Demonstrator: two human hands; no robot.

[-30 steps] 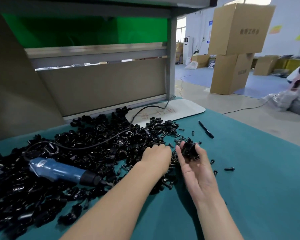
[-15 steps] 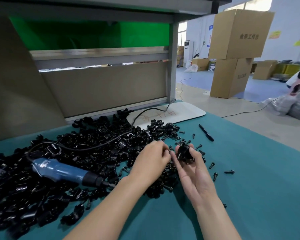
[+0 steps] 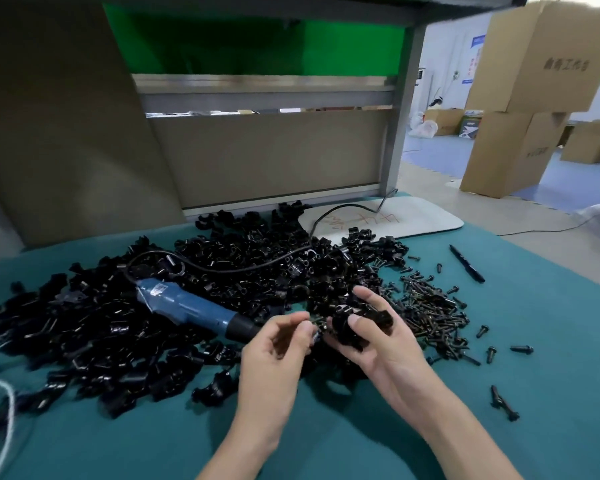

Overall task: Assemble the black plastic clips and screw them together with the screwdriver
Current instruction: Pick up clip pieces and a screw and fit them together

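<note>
Gripping a black clip (image 3: 353, 326) just above the teal mat (image 3: 520, 441), the right hand (image 3: 385, 344) curls thumb and fingers round it. Close on its left, the left hand (image 3: 274, 351) pinches a small dark piece (image 3: 315, 331), too blurred to name, right at the clip. The blue screwdriver (image 3: 187, 306) lies on the clip pile (image 3: 243, 268) to the left, and loose screws (image 3: 426, 306) lie to the right.

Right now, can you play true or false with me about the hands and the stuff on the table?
1. The right hand holds a black clip. True.
2. The left hand grips the screwdriver. False: the screwdriver lies on the clip pile; the left hand pinches what looks like a screw.
3. The pen lies on the mat. True.
4. The screws sit in a bowl. False: they lie loose on the mat.
</note>
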